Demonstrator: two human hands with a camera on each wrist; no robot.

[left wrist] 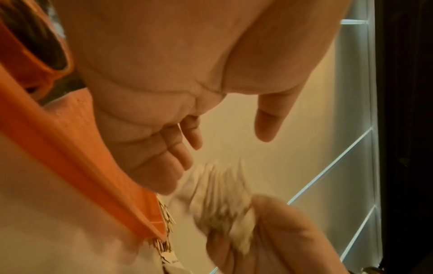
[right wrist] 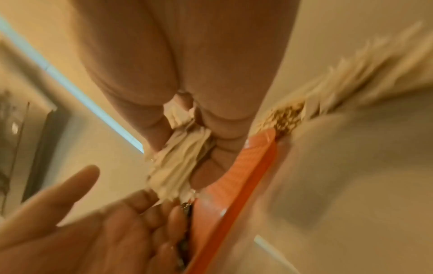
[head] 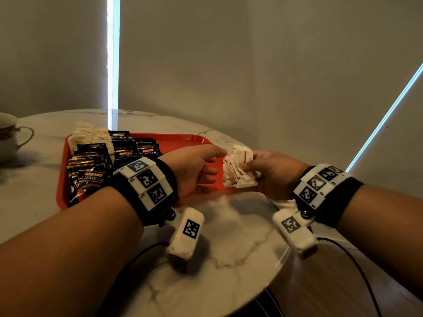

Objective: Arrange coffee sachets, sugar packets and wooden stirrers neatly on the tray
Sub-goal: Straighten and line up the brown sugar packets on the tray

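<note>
A red tray (head: pixel 183 143) lies on a round marble table. Black Kopiko coffee sachets (head: pixel 96 161) fill its left side, and white sugar packets (head: pixel 87 133) lie along its far left edge. My right hand (head: pixel 254 167) grips a fanned stack of white sugar packets (head: pixel 238 170) just above the tray's near right corner. The right wrist view shows the stack (right wrist: pixel 173 166) pinched between thumb and fingers of that hand (right wrist: pixel 187 140). My left hand (head: pixel 217 162) is open beside the stack, its fingertips at the packets' top edge. In the left wrist view its fingers (left wrist: pixel 187 140) hang spread above the blurred stack (left wrist: pixel 222 200).
A white cup (head: pixel 6 138) with a thin handle stands at the table's far left. More white paper (head: pixel 283 203) lies on the marble table (head: pixel 229 243) under my right wrist. Black cables (head: pixel 354 259) run off the near right edge. Grey walls stand close behind.
</note>
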